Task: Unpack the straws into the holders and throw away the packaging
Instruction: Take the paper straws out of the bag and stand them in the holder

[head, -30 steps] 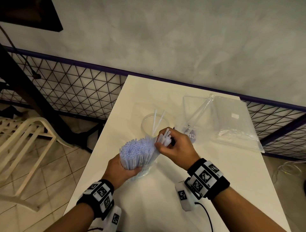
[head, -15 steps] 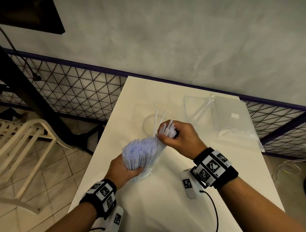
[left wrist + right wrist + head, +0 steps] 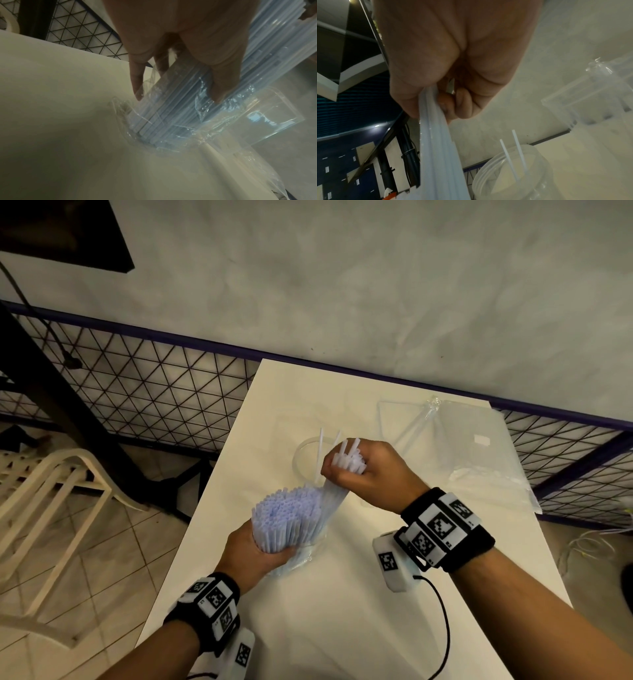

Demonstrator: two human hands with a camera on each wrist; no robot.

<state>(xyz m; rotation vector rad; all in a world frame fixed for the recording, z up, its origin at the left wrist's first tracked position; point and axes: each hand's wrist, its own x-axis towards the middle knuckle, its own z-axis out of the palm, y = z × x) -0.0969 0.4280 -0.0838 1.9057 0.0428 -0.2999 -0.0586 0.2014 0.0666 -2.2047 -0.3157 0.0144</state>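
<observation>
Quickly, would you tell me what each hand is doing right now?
Left hand: grips the bundle of straws in its plastic wrap.
Right hand: grips a small bunch of straws.

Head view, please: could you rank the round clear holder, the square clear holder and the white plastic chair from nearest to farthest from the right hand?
From the right hand:
1. Round clear holder, just beyond its fingers, to the left, two straws standing in it.
2. Square clear holder, farther back on the table, to the right.
3. White plastic chair, on the floor, far left.
</observation>
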